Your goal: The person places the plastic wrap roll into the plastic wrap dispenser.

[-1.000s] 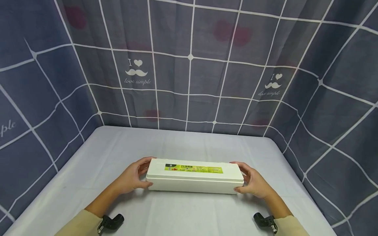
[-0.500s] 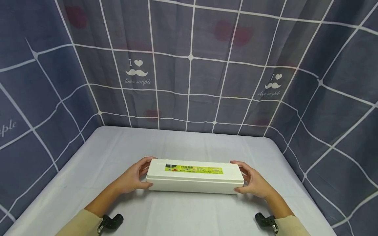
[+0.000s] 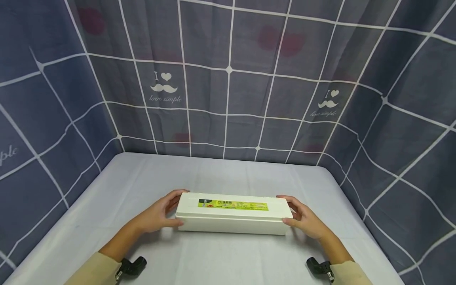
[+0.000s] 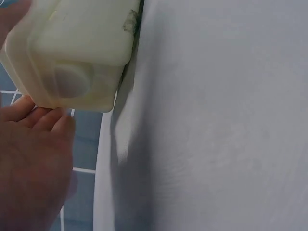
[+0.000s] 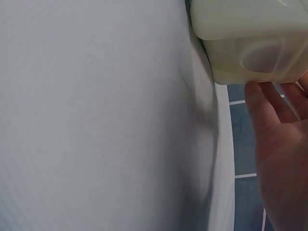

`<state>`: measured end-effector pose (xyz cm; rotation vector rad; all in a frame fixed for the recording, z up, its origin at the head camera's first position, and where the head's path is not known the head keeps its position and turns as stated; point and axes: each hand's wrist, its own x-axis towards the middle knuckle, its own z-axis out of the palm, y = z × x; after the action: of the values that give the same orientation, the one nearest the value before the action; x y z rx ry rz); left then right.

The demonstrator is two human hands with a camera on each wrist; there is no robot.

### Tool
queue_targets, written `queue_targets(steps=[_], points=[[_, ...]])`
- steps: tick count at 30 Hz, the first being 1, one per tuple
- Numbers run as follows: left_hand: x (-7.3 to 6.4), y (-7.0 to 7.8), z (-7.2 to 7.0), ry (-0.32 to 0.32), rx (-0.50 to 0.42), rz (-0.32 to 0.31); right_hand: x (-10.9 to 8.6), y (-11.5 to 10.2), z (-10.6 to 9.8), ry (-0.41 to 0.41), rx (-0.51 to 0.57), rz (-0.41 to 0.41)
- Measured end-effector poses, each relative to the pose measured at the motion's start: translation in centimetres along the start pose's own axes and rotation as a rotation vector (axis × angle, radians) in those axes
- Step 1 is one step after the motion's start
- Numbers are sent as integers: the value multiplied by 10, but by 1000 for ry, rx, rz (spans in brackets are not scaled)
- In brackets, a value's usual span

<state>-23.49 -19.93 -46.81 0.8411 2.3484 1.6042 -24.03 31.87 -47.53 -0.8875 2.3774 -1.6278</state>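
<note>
A long white plastic cling film box (image 3: pixel 231 226) lies lengthwise on the white table, its lid on. On the lid is a yellow-green label (image 3: pixel 233 204). The left hand (image 3: pixel 156 213) holds the box's left end, thumb at the front and fingers behind. At the opposite end, the right hand (image 3: pixel 308 219) holds it the same way, its thumb at the lid's front edge. Both wrist views look at the ends of the box (image 4: pixel 82 33), where a round shape shows in the end wall. The fingertips behind the box are partly hidden.
A white cloth covers the table (image 3: pixel 228 261). Dark blue-grey checked curtains (image 3: pixel 206 87) enclose it at the back and on both sides. Black wrist-worn cameras (image 3: pixel 132 266) sit on both forearms, near the beige sleeves (image 3: pixel 97 271).
The right thumb has moved up from the box's lower front wall to the lid's edge. The left hand and the box stay nearly in place.
</note>
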Motion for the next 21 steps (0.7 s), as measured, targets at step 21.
queue_targets(steps=[21], points=[[1,-2,-2,28,-84,28,3,-6,0,65,-3,69]])
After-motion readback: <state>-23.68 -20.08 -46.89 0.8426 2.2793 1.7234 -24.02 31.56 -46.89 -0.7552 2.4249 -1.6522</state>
